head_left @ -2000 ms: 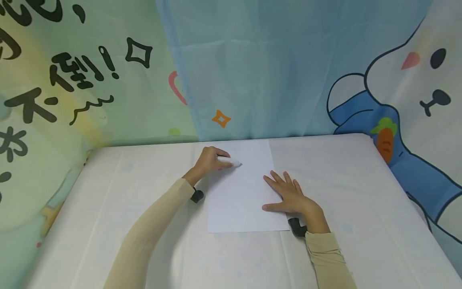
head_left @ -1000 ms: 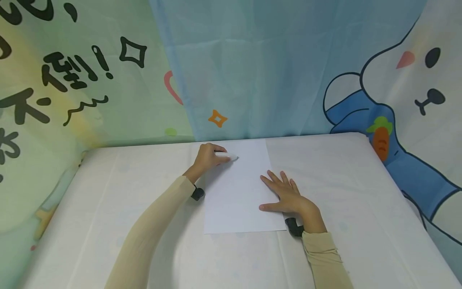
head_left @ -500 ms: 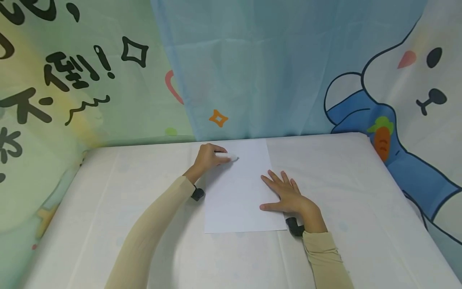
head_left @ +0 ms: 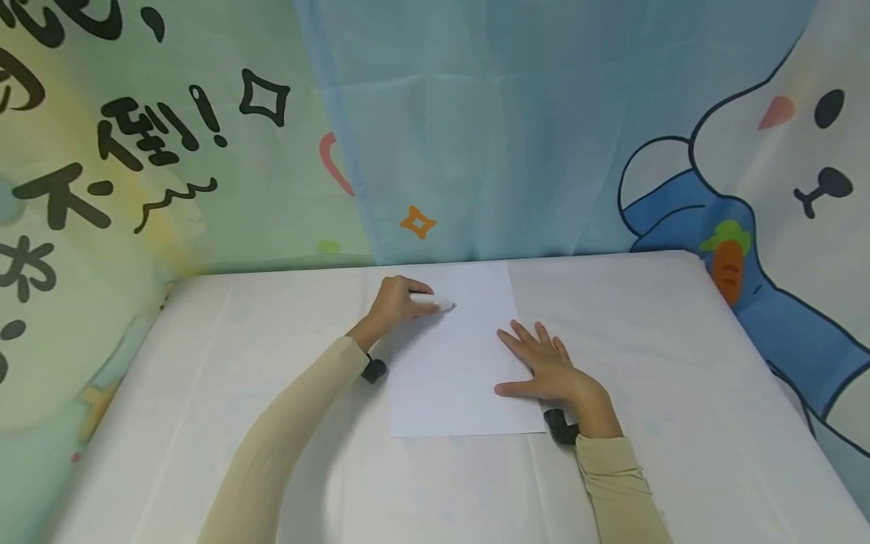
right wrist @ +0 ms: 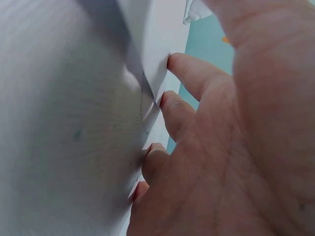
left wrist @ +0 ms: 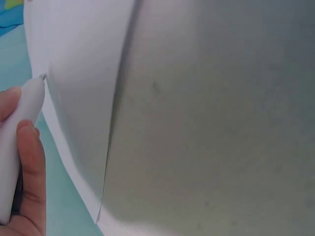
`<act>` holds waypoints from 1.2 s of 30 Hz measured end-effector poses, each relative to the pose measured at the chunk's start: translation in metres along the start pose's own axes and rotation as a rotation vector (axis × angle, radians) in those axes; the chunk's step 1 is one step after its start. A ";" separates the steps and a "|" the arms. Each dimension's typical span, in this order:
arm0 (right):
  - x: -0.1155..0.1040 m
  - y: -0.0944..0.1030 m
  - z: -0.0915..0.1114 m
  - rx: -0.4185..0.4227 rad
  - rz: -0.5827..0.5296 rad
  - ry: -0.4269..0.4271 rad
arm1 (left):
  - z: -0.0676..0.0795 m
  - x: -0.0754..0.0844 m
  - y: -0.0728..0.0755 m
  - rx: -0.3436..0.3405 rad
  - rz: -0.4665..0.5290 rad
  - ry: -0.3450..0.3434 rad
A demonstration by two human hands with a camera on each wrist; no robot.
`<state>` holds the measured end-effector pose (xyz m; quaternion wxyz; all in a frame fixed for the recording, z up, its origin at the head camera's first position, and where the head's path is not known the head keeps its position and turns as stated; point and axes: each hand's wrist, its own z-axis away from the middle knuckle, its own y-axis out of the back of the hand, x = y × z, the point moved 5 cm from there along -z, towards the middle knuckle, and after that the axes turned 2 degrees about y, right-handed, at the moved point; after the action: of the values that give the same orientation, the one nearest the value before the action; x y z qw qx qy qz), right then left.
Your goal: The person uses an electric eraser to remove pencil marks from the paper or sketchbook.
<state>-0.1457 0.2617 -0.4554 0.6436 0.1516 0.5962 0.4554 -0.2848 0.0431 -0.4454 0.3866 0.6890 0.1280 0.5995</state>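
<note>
A sheet of white paper [head_left: 448,393] lies on the white-covered table. My left hand [head_left: 394,302] pinches a thick white pen [head_left: 432,301] over the paper's upper part. The pen's narrow grey tip points to the right; in the left wrist view the pen [left wrist: 24,113] shows a tapered white body between thumb and finger. Whether the tip touches the paper I cannot tell. No marks show on the sheet. Across the paper's right edge rests my right hand [head_left: 544,370], fingers spread. The right wrist view shows its fingertips [right wrist: 176,61] against the surface.
White cloth covers the table [head_left: 680,393] on both sides of the paper. A printed curtain [head_left: 516,136] hangs behind the table's far edge. Each wrist carries a small black camera, one of them the left wrist camera [head_left: 374,369].
Between one second ago and half a second ago the left hand barely moves; since then it has drawn the pen slightly nearer to me. The right hand stays put. The head view has shifted slightly.
</note>
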 end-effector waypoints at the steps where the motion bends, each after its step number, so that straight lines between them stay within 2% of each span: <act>1: 0.000 0.000 0.000 0.000 0.000 0.000 | 0.000 0.000 0.000 -0.003 0.001 -0.006; 13: 0.003 0.002 -0.003 0.002 0.005 0.008 | 0.006 0.003 -0.008 -0.036 0.014 -0.067; 28: 0.005 0.003 -0.007 -0.009 -0.002 0.008 | 0.014 0.003 -0.005 -0.068 0.020 -0.050; 36: 0.008 0.003 -0.008 -0.015 -0.018 0.011 | 0.018 -0.004 -0.003 -0.057 0.021 -0.012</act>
<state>-0.1552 0.2671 -0.4599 0.6456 0.1389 0.5975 0.4548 -0.2678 0.0361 -0.4500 0.4006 0.6828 0.1014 0.6025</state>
